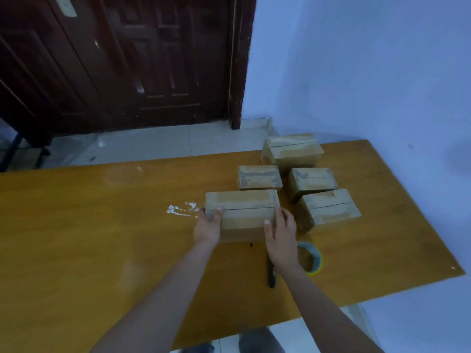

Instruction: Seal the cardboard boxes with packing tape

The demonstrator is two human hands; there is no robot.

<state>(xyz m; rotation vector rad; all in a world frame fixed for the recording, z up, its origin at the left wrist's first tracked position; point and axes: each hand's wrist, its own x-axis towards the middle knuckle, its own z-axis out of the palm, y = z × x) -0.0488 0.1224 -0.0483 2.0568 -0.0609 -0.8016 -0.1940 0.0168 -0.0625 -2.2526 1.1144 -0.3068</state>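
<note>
A long cardboard box (242, 212) lies on the wooden table (102, 238) with its top flaps closed along a middle seam. My left hand (207, 229) grips the box's left end, thumb on top. My right hand (280, 234) holds the right end, fingers laid along its side. A roll of clear packing tape (312, 258) with a yellow-green core stands just right of my right wrist. A dark knife or cutter (272, 275) lies under my right forearm.
Several more cardboard boxes stand behind and to the right: one (258, 177), another (312, 182), a near one (328, 210) and a far one (293, 149). White scraps (178, 210) lie left of the held box. A dark door (127, 59) stands beyond the table.
</note>
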